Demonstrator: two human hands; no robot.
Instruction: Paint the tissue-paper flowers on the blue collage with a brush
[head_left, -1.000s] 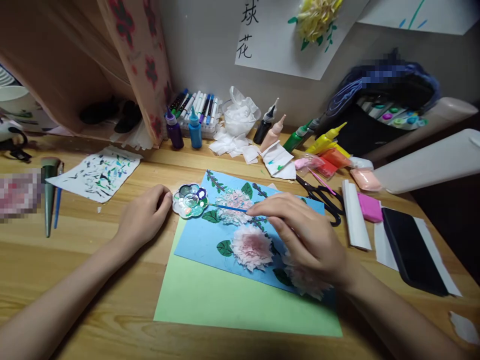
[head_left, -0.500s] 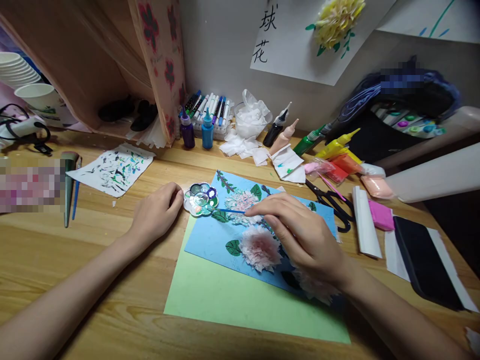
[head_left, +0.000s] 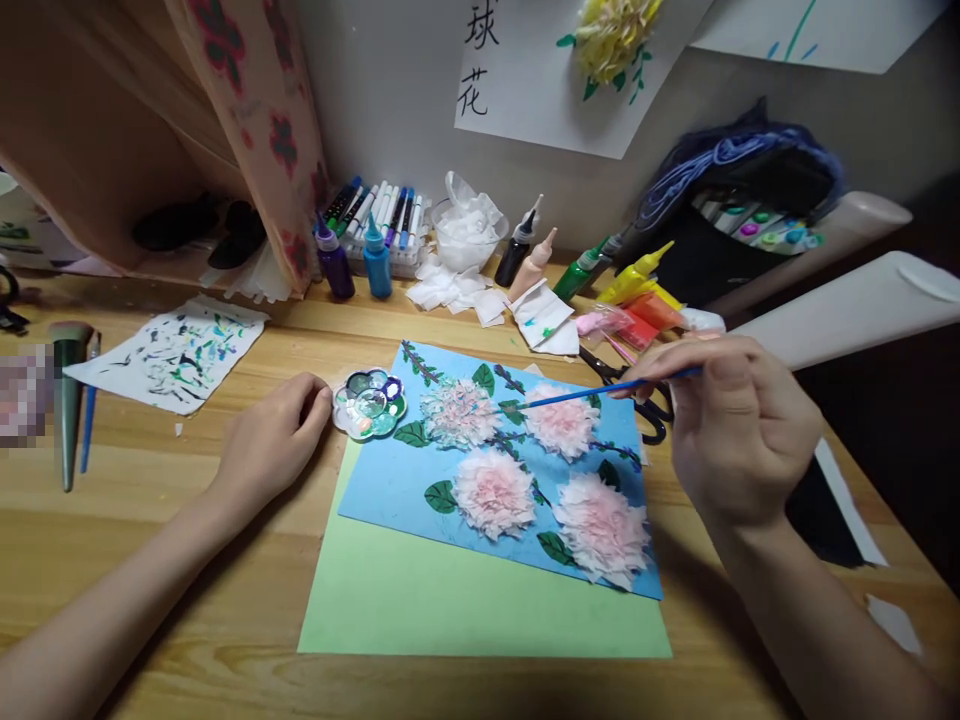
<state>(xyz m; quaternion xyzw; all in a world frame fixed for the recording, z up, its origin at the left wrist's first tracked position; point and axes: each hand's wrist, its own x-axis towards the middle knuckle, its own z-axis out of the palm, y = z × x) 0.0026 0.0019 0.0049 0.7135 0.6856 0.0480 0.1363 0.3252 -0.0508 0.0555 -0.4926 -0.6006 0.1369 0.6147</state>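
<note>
Our right hand (head_left: 742,430) grips the paintbrush (head_left: 592,393); dipping could smear the one-o'clock flower (head_left: 564,432) on the card (head_left: 386,490). Our half-open left hand (head_left: 274,430), nine o'clock from the palette (head_left: 345,423), could jog it.

right hand (head_left: 746,440): holds paintbrush (head_left: 592,392) | left hand (head_left: 274,430): beside palette (head_left: 370,404) | blue card (head_left: 397,490): four flowers (head_left: 495,492)

The right fingers (head_left: 726,392) hide the far end of the brush (head_left: 585,393); whether its tip (too fine to judge) touches the leaf (head_left: 514,417) cannot be told. The scissors (head_left: 602,367) are partly covered, as is a black case (head_left: 825,520) behind the wrist. A pink item (head_left: 26,395) is blurred and cut off at the left edge.
</note>
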